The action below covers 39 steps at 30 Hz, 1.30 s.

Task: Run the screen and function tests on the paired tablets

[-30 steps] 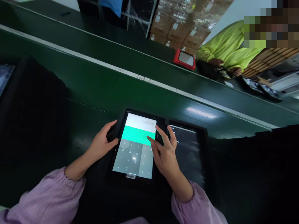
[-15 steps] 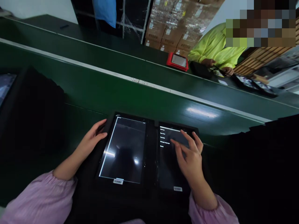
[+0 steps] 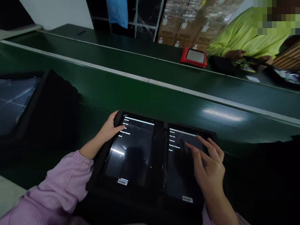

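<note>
Two tablets lie side by side in a black tray in front of me. The left tablet (image 3: 136, 153) and the right tablet (image 3: 178, 172) both show a dark screen with a short white text menu, and each has a small barcode label near its bottom. My left hand (image 3: 109, 128) grips the left edge of the black tray (image 3: 99, 170), its thumb lying over the left tablet's menu. Over the right tablet hovers my right hand (image 3: 211, 165), fingers spread and holding nothing; its index fingertip is close to the menu lines. Whether that fingertip touches the glass, I cannot tell.
Another tablet (image 3: 16, 100) rests on a black stack (image 3: 56, 115) at the left. More black material stands at the right. Beyond the green bench (image 3: 131, 90), a person in a yellow jacket (image 3: 243, 37) handles something near a red case (image 3: 193, 57). Wrapped cartons (image 3: 182, 29) stand behind.
The left tablet's screen has gone from a bordered blank display to the text menu. My left thumb has moved inward onto that screen. The whole view has shifted, bringing more of the left-hand tablet into sight.
</note>
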Available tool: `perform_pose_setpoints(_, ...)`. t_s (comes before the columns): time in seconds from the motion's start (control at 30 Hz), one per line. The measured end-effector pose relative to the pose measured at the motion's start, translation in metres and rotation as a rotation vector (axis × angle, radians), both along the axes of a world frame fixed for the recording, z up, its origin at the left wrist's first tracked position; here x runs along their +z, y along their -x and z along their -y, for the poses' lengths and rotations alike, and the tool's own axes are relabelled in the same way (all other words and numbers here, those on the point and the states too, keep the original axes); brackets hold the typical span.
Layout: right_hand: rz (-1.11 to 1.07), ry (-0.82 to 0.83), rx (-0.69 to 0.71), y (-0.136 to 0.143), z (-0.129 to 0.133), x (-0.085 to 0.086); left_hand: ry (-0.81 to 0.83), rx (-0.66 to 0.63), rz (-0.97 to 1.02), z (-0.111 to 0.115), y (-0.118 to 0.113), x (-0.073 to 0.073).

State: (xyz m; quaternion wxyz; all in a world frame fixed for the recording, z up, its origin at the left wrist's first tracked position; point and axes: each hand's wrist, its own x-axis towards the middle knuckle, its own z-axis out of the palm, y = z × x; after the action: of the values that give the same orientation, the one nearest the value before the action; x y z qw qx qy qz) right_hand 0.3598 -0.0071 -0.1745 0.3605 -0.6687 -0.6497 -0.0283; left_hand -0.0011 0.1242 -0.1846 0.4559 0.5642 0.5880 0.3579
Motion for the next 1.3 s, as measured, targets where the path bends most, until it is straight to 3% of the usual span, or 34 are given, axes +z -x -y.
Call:
perform_pose_setpoints(0.23, -0.037, 0.028, -0.004, 0.003, -0.001, 0.007, 0.104, 0.069, 0.188, 0.002, -0.006, 0.011)
perform_pose_setpoints(0.47, -0.038, 0.051, 0.041, 0.003, -0.001, 0.009, 0.08, 0.069, 0.15, 0.005, -0.008, 0.017)
perform_pose_setpoints(0.87, -0.036, 0.242, 0.405, 0.013, 0.005, 0.012, 0.043, 0.063, 0.126, 0.004, -0.009, 0.015)
perform_pose_setpoints(1.17, -0.006, 0.309, 0.458, 0.013, 0.008, 0.011, 0.052, 0.049, 0.141, 0.004, -0.006, 0.011)
perform_pose_setpoints(1.3, -0.038, 0.239, 0.336, 0.009, 0.009, 0.009, 0.041, 0.028, 0.112, 0.005, -0.005, 0.009)
